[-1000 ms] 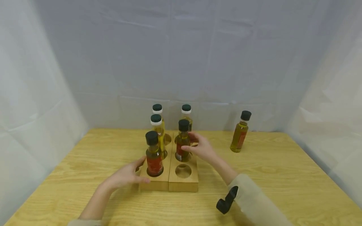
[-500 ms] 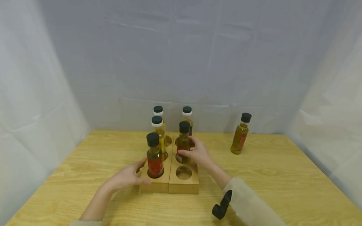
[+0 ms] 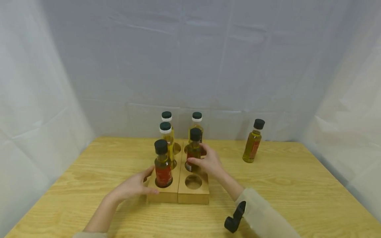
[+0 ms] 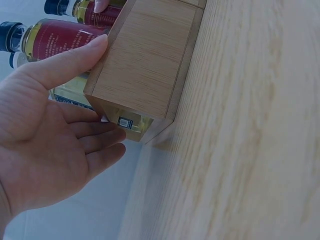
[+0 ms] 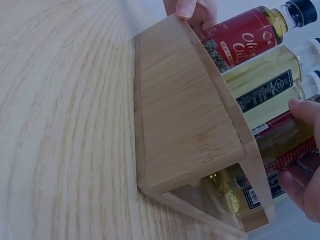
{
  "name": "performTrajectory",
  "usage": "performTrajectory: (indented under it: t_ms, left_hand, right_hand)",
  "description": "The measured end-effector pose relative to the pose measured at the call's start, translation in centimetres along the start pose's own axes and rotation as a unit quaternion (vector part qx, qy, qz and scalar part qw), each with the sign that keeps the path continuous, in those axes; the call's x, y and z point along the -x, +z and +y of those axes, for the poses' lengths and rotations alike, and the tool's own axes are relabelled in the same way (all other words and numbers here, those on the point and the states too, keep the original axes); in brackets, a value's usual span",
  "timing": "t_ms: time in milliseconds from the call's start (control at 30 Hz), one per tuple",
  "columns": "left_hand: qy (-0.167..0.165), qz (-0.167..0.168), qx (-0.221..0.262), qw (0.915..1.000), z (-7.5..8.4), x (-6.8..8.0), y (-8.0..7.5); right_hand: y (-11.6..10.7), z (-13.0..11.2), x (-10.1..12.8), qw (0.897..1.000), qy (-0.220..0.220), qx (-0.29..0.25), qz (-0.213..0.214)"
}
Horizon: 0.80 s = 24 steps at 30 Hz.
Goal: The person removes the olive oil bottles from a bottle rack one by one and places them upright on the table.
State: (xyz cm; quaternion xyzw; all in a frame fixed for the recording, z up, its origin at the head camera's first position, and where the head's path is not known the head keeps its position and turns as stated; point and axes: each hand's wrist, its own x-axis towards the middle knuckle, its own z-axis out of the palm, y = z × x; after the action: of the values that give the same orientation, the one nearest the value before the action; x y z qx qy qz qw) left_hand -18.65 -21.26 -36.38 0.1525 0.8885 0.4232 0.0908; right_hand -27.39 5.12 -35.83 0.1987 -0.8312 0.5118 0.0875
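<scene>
While the open left hand (image 3: pixel 135 185) steadies the wooden bottle rack (image 3: pixel 178 188), the right hand (image 3: pixel 208 162), gripping the red-labelled oil bottle (image 3: pixel 194 150), should move it straight and upright.

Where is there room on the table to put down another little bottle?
The table is bare between the wooden holder and the lone bottle at the back right, and on its whole left side. One front hole in the holder is empty. It is crowded around the holder, where the left hand and right hand are.
</scene>
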Motion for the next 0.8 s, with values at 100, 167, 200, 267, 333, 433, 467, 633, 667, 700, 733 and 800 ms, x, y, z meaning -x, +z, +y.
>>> performTrajectory:
  t_ms: [100,167,200,267,333,433,467,633,667,700,733,800]
  left_hand:
    - [-0.001,0.002,-0.004,1.0,0.0,0.0,0.0]
    - [-0.001,0.001,-0.003,1.0,0.0,0.0,0.0]
    - [-0.003,0.0,-0.002,1.0,0.0,0.0,0.0]
    - [-0.003,-0.001,-0.001,1.0,0.0,0.0,0.0]
    - [-0.004,-0.003,0.003,1.0,0.1,0.0,0.0]
    - [-0.004,-0.003,0.004,1.0,0.1,0.0,0.0]
    - [-0.004,-0.003,0.005,1.0,0.1,0.1,0.1]
    - [-0.007,-0.004,0.008,0.9999,0.2,0.1,0.1]
    - [-0.008,-0.004,0.008,0.9999,0.2,0.1,0.1]
    - [-0.008,-0.004,0.008,0.9999,0.2,0.1,0.0]
    - [-0.008,-0.003,0.008,0.9999,0.2,0.1,0.1]
    - [-0.008,-0.003,0.01,0.9999,0.2,0.1,0.0]
  right_hand:
    - [-0.2,-0.2,-0.1,1.0,0.003,-0.002,0.004]
    - [-0.4,-0.4,-0.1,1.0,0.0,-0.004,0.006]
    - [-0.5,-0.5,-0.2,1.0,-0.001,-0.007,0.006]
    - [-0.7,-0.8,-0.3,1.0,-0.004,-0.016,0.006]
    - [-1.0,-1.1,-0.4,1.0,-0.006,-0.02,0.007]
    - [-1.3,-1.4,-0.5,1.0,-0.005,-0.027,0.012]
    - [-1.4,-1.5,-0.6,1.0,-0.005,-0.026,0.014]
    - [-2.4,-2.2,-0.8,0.999,-0.003,-0.038,0.013]
    - [-2.7,-2.2,-0.8,0.999,-0.003,-0.04,0.012]
    - [-2.9,-2.2,-0.9,0.999,-0.004,-0.041,0.011]
    - [-3.2,-2.2,-1.0,0.999,-0.004,-0.043,0.012]
    - [-3.6,-2.1,-1.0,0.999,-0.001,-0.044,0.013]
